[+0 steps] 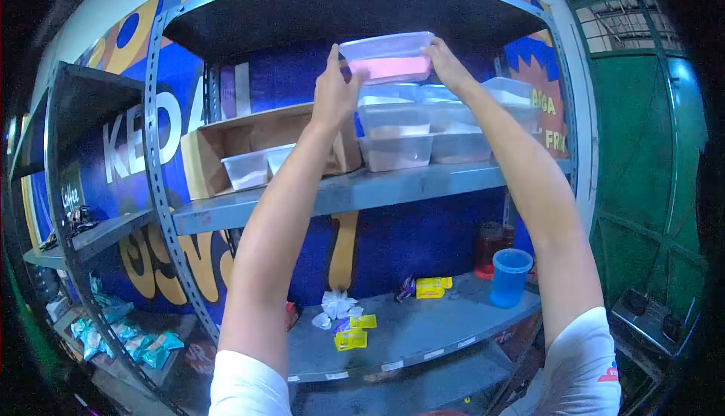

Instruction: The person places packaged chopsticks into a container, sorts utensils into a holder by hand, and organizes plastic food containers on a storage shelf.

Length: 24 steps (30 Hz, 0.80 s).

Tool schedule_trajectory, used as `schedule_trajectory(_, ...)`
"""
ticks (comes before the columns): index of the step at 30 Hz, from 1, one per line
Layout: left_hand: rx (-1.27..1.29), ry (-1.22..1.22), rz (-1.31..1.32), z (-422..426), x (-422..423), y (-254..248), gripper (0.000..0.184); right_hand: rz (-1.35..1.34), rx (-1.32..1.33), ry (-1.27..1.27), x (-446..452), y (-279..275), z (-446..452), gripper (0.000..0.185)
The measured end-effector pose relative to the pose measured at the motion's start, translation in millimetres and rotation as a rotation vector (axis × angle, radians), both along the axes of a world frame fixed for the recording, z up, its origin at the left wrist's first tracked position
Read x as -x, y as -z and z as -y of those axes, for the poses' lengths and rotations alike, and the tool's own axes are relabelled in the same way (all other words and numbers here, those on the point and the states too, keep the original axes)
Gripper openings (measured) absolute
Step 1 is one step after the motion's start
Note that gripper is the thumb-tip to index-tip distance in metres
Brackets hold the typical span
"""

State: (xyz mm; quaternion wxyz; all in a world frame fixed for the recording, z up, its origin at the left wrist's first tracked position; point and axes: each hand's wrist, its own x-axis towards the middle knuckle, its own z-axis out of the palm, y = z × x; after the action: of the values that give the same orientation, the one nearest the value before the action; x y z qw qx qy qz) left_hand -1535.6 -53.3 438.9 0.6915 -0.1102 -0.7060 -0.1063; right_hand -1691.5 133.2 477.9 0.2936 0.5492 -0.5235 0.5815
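Observation:
Raised in front of the metal rack is a clear plastic container [387, 47] with something pink in its lower part. My left hand [337, 93] grips its left end, the thumb blurred by motion near the front wall. At the right end, my right hand [448, 69] has its fingers closed on the rim. Just below, stacked clear plastic containers [400, 152] stand on the upper shelf [362, 192], some with pale contents. Whether the held container touches the stack, I cannot tell.
An open cardboard box [204, 163] with clear containers inside stands left on the same shelf. The lower shelf holds a blue plastic bucket [510, 280], yellow packets [433, 288] and crumpled white plastic [340, 305]. A rack upright [160, 121] rises at left.

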Motion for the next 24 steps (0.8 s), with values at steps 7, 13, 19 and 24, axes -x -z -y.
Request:
schedule_trajectory(7,-0.011,0.005,0.014,-50.2,50.2,-7.3,0.078,0.048,-0.066,-0.009,71.7,-9.8,-42.6,0.057)
schedule_trajectory(13,-0.015,-0.089,0.044,-86.7,102.1,-5.0,0.078,0.076,0.042,0.123,111.2,7.1,-75.0,0.047)
schedule_trajectory(19,0.000,-0.118,0.124,-104.4,134.7,1.1,0.074,-0.236,0.100,0.486,146.4,24.8,-88.7,0.038)
schedule_trajectory(24,-0.077,-0.162,0.244,-100.9,155.8,3.4,0.080,-0.339,0.050,0.755,144.8,33.0,-89.5,0.038)
